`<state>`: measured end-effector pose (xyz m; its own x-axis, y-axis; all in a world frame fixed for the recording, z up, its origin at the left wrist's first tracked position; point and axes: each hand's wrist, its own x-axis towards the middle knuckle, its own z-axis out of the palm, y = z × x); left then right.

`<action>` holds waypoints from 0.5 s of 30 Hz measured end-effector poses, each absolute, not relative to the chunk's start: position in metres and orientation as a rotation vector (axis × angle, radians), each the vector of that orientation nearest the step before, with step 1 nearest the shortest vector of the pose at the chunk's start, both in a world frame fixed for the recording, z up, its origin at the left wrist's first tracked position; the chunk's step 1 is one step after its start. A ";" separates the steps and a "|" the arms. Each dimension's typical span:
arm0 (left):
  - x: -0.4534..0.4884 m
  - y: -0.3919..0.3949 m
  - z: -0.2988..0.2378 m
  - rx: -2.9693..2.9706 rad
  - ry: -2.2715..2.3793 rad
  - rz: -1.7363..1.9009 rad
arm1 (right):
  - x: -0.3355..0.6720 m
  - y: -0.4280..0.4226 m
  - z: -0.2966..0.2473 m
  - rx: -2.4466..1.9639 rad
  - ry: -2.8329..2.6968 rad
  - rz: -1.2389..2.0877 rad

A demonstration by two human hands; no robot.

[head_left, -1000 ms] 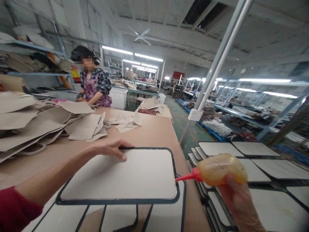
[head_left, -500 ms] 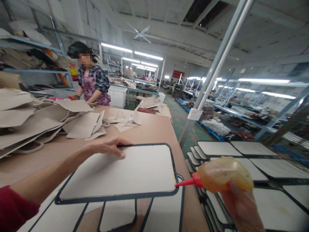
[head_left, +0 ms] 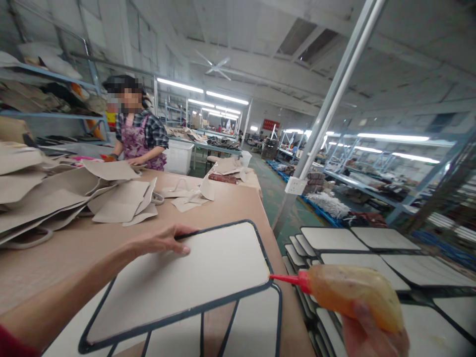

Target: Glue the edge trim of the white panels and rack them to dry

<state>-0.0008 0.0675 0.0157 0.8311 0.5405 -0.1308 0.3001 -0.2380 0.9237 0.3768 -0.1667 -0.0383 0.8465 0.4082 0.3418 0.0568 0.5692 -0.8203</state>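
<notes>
A cream rectangular panel (head_left: 193, 282) with rounded corners and a dark edge band is held tilted above the table. My left hand (head_left: 163, 243) grips its far edge, thumb on the cream face and the fingers hidden behind. In my right hand (head_left: 372, 327) is a squeeze bottle of amber glue (head_left: 353, 292) with a red nozzle (head_left: 286, 279). The nozzle tip meets the panel's right edge near its lower right corner. A thin yellowish line shows along that right edge. Beneath lie more dark-edged panels (head_left: 256, 322), partly covered.
Beige cut pieces (head_left: 63, 193) are heaped on the table's (head_left: 238, 208) left side, with a few smaller ones farther back. Stacked dark-edged panels (head_left: 330, 238) stand on the right. A metal post (head_left: 316, 139) rises beside the table. A co-worker (head_left: 139, 134) stands at the far left.
The held panel has turned, its left end dropping nearer to me. My right hand and the bottle have shifted slightly right and down, the nozzle tip staying by the panel's right edge.
</notes>
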 end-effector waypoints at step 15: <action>0.009 0.059 -0.010 1.792 0.715 0.423 | 0.357 -0.159 -0.031 -0.922 -0.449 0.103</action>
